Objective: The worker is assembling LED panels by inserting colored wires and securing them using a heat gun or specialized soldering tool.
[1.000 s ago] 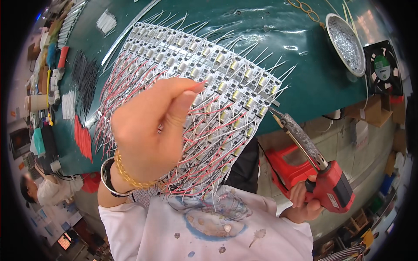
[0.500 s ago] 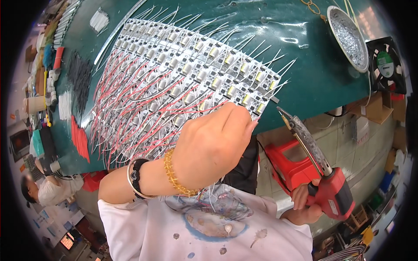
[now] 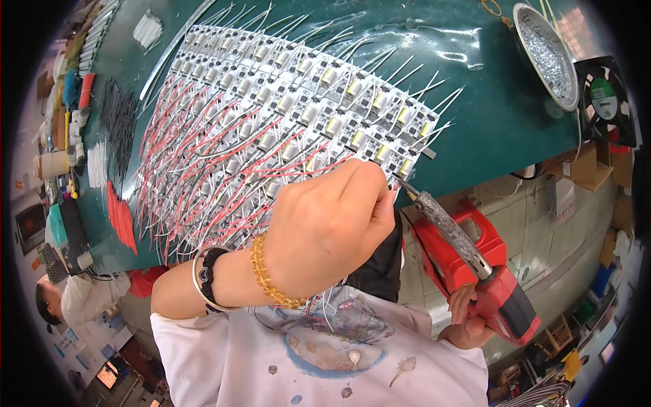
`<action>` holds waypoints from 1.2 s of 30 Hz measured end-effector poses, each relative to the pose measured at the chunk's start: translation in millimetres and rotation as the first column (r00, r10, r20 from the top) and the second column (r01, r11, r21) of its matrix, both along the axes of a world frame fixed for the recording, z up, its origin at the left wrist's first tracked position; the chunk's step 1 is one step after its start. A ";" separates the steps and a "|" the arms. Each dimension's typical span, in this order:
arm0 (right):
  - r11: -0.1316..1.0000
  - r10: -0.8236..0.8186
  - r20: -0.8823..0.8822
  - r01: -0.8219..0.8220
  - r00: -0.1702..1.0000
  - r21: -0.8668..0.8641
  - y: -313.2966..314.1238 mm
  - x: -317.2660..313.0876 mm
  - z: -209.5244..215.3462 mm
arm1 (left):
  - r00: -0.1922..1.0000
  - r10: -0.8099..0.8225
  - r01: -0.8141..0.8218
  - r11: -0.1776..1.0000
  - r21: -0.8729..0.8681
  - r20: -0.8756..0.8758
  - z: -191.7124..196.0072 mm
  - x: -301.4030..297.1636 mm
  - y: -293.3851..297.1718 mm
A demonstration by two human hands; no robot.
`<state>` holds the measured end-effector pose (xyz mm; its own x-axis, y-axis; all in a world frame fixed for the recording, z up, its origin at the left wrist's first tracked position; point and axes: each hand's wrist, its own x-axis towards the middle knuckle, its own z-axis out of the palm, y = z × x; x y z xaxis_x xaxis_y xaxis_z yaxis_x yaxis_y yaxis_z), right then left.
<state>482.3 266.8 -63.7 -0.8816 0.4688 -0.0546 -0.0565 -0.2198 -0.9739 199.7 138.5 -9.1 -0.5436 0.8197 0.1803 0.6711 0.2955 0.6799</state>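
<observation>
Your right hand (image 3: 468,332) grips the mottled-barrelled soldering iron (image 3: 454,235); your left hand (image 3: 332,217), curled over wire-bristled circuit boards (image 3: 285,102), hides whether it holds anything.

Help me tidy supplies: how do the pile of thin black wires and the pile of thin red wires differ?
Spread: the pile of thin black wires covers a larger area than the pile of thin red wires. Place: the red pile lies lower in the view, the black pile above it. Colour: the black pile is dark, the red pile bright. Both lie on the glossy green tabletop.
</observation>
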 end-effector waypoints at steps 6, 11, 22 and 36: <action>0.984 -0.108 0.060 0.098 0.992 0.149 -14.8 -0.5 3.0 | 1.000 0.012 -0.012 1.000 0.001 -0.008 -0.9 1.2 -0.9; 1.000 0.003 -0.067 -0.003 0.998 -0.007 -6.9 -5.1 3.5 | 1.000 0.012 -0.012 1.000 0.011 -0.020 -1.3 1.7 0.8; 0.989 -0.143 -0.178 0.135 0.974 -0.059 -15.0 -20.7 5.7 | 0.998 0.018 -0.018 1.000 -0.004 -0.055 -3.3 3.4 1.9; 0.984 -0.178 -0.063 0.179 0.982 -0.001 -21.2 -24.2 10.4 | 0.998 0.008 -0.008 1.000 -0.005 -0.060 -2.8 3.9 2.2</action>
<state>458.1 245.7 -53.4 -0.7854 0.6190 0.0007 -0.1557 -0.1964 -0.9681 203.6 140.7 -11.9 -0.5385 0.8164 0.2086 0.7082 0.3044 0.6370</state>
